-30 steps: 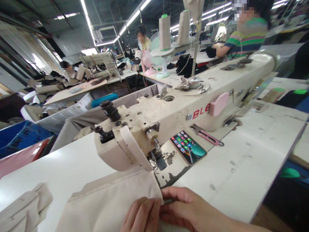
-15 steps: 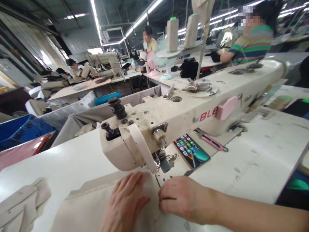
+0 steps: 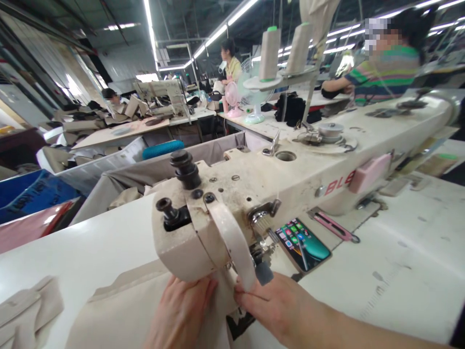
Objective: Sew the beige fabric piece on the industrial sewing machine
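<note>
A cream sewing machine [image 3: 232, 194] stands over the white table, its head above both hands. Beige fabric [image 3: 119, 310] lies on the table, running in under the machine head. My left hand [image 3: 183, 310] rests on this fabric left of the needle area, its fingertips partly hidden by the head. On the right side, my right hand [image 3: 272, 305] has its fingers closed in a pinch at the fabric's edge, just below the machine's curved guard [image 3: 234, 237]. The needle itself is hidden.
Right of the machine head lie a lit phone [image 3: 305, 245] and a pink cutter [image 3: 336, 226]. Beige fabric pieces [image 3: 31, 310] lie at the left. Behind are a cloth-lined bin [image 3: 109, 179], thread cones [image 3: 269, 53], fans and people at other tables.
The view has shifted closer to the machine head. Both hands have come in nearer the needle area, and my left hand's fingers now reach partly under the head.
</note>
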The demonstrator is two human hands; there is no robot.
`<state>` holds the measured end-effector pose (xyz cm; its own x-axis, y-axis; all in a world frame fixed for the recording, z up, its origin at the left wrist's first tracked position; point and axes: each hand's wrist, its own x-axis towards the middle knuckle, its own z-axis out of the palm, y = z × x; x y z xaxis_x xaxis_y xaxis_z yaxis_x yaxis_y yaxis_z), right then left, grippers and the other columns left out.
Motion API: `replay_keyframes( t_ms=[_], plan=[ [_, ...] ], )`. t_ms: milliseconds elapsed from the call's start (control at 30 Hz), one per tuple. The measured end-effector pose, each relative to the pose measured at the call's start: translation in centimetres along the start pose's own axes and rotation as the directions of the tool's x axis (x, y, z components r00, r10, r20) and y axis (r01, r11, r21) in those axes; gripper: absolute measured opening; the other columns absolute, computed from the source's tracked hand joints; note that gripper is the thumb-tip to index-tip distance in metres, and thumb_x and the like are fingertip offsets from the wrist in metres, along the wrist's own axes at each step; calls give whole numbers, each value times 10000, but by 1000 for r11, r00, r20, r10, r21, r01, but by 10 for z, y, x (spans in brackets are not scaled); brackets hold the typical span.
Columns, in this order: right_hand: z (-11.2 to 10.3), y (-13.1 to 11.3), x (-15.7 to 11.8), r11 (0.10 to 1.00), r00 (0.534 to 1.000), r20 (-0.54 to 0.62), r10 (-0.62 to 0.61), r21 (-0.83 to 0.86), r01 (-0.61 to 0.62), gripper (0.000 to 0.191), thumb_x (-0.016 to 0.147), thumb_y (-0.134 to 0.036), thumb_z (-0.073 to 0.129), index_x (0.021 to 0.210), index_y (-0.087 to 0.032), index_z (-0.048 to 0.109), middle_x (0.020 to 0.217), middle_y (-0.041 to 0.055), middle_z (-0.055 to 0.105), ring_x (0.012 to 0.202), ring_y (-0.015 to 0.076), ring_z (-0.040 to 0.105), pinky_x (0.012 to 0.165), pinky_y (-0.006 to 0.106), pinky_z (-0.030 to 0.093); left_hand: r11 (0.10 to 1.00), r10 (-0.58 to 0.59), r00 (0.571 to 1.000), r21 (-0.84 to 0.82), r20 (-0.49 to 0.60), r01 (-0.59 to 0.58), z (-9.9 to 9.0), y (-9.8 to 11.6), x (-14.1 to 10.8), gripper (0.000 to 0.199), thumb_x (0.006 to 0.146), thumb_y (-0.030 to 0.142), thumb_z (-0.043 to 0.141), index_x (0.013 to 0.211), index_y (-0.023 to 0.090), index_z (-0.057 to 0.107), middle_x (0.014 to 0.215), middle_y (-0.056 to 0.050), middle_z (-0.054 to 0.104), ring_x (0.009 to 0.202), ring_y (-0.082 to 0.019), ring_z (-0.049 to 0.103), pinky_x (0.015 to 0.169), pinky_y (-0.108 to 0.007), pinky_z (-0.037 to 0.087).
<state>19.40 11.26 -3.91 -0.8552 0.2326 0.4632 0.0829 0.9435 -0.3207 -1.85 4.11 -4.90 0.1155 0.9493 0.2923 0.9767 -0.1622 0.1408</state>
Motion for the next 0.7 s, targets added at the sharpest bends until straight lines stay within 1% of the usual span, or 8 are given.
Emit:
replay_keyframes(
  t_ms=[133, 333, 433, 533, 567, 600, 633, 700],
  plan=[
    [-2, -3, 3, 997, 997, -72, 3, -75, -8, 326, 963, -95, 352, 1145, -22, 613, 1081, 135, 674, 1038, 245, 563, 1051, 340, 359, 997, -68, 997, -45, 26, 69, 2, -15, 5, 260, 930, 305, 422, 935, 257, 677, 978, -20, 719, 934, -219, 658, 836, -354, 528],
    [-5, -5, 2, 992, 990, 71, 125, -18, -124, 391, 932, -121, 383, 1285, -29, 523, 1259, 138, 581, 1176, 265, 464, 1145, 390, 213, 1000, 3, 1000, 13, -18, -3, 1, -34, 13, 408, 920, 283, 311, 975, 192, 704, 966, -84, 730, 981, -248, 644, 848, -377, 519],
    [-5, -4, 2, 984, 978, 132, 160, 62, -169, 391, 896, -112, 416, 1265, -67, 538, 1241, 130, 574, 1173, 271, 454, 1130, 429, 241, 997, 4, 1000, 76, 7, -5, 2, -42, 18, 445, 904, 284, 285, 903, 168, 715, 934, -102, 732, 981, -260, 640, 849, -396, 516],
    [-8, -3, 0, 957, 971, 151, 184, 198, -212, 370, 866, -95, 432, 1206, -102, 578, 1205, 145, 572, 1135, 288, 462, 1069, 479, 309, 991, -61, 997, 118, 37, 56, -1, -39, 21, 430, 900, 276, 291, 1004, 176, 696, 926, -99, 727, 992, -273, 625, 870, -431, 497],
    [-11, -3, -2, 905, 962, 137, 238, 327, -271, 352, 848, -98, 459, 1170, -117, 601, 1200, 148, 568, 1137, 289, 459, 1056, 479, 318, 985, -84, 994, 156, 72, 72, -3, -34, 20, 422, 901, 266, 296, 1041, 184, 686, 914, -100, 722, 985, -277, 621, 871, -440, 489],
    [-14, -4, -4, 799, 936, 125, 328, 491, -346, 344, 825, -112, 495, 1148, -134, 612, 1194, 146, 565, 1141, 284, 463, 1044, 471, 331, 976, -105, 988, 202, 115, 80, -4, -27, 18, 410, 901, 253, 307, 1052, 191, 682, 895, -102, 715, 966, -279, 619, 863, -442, 484],
    [-17, -5, -6, 645, 891, 131, 434, 646, -409, 353, 809, -142, 519, 1152, -149, 607, 1192, 144, 563, 1147, 275, 474, 1028, 455, 355, 967, -117, 980, 245, 160, 75, -4, -20, 13, 392, 897, 241, 324, 1032, 191, 689, 872, -109, 706, 935, -281, 620, 843, -440, 485],
    [-20, -11, -12, 192, 745, 270, 609, 862, -469, 406, 775, -223, 557, 1178, -173, 577, 1198, 133, 562, 1146, 247, 514, 979, 408, 417, 944, -131, 970, 326, 204, 59, -2, -4, -3, 357, 882, 216, 358, 949, 163, 704, 841, -132, 684, 859, -285, 619, 773, -431, 496]
  ],
)
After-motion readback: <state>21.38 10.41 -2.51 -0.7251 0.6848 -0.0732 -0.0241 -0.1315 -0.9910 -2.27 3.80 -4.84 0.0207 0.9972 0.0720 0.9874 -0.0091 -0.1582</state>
